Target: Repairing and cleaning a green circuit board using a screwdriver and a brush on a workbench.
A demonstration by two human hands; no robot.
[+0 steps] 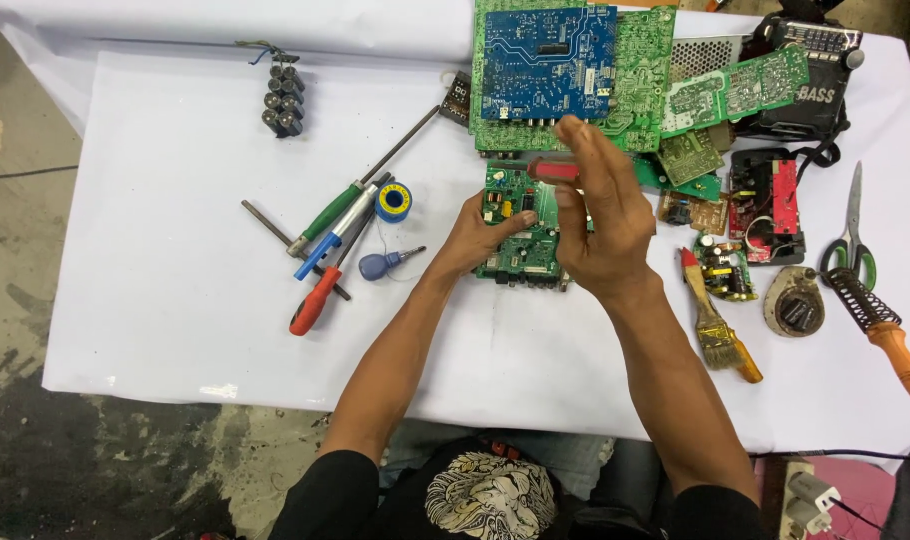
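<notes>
One small green circuit board [520, 225], densely populated.

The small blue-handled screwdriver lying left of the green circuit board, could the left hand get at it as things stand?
Probably yes. The small blue-handled screwdriver lies on bare white cloth just beside the left hand, nothing between them, though that hand is resting on the green circuit board.

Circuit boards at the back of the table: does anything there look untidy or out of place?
Yes. The blue board lies on a larger green board, with smaller green boards tilted and overlapping beside it, a loose heap.
</notes>
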